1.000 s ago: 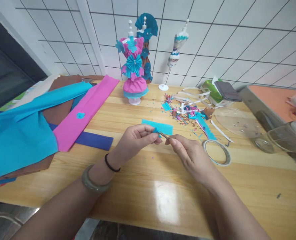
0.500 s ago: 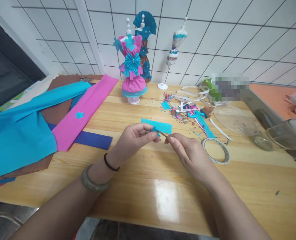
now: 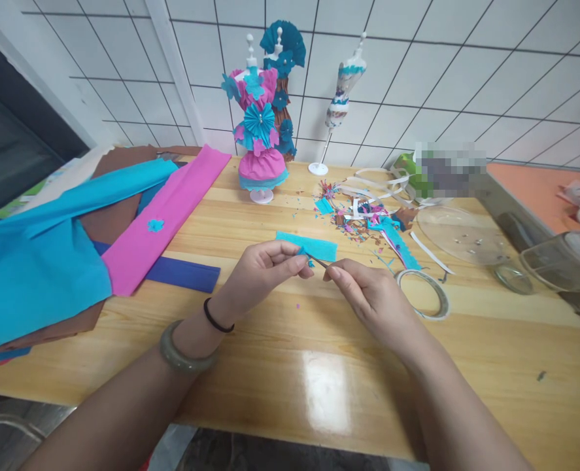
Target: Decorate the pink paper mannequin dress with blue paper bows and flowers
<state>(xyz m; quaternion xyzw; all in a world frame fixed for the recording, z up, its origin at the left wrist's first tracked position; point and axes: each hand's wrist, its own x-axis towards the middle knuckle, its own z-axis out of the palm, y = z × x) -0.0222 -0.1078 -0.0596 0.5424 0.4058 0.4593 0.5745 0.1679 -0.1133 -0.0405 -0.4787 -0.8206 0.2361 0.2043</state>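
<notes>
Pinching blue scrap (image 3: pixel 303 252) in left hand (image 3: pixel 263 271), closed tight on it, just above surface (image 3: pixel 319 386). Clamping pin (image 3: pixel 320 263) in right hand (image 3: pixel 368 294), tip meeting scrap from 3 o'clock. Seemingly piercing; calling for a steady, straight push. Strip (image 3: pixel 319 246) lying at 12 o'clock.

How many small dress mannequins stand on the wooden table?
3. The pink mannequin stands in front. The teal and brown mannequin is directly behind it. The striped mannequin is to their right, near the tiled wall. None appears hidden.
</notes>
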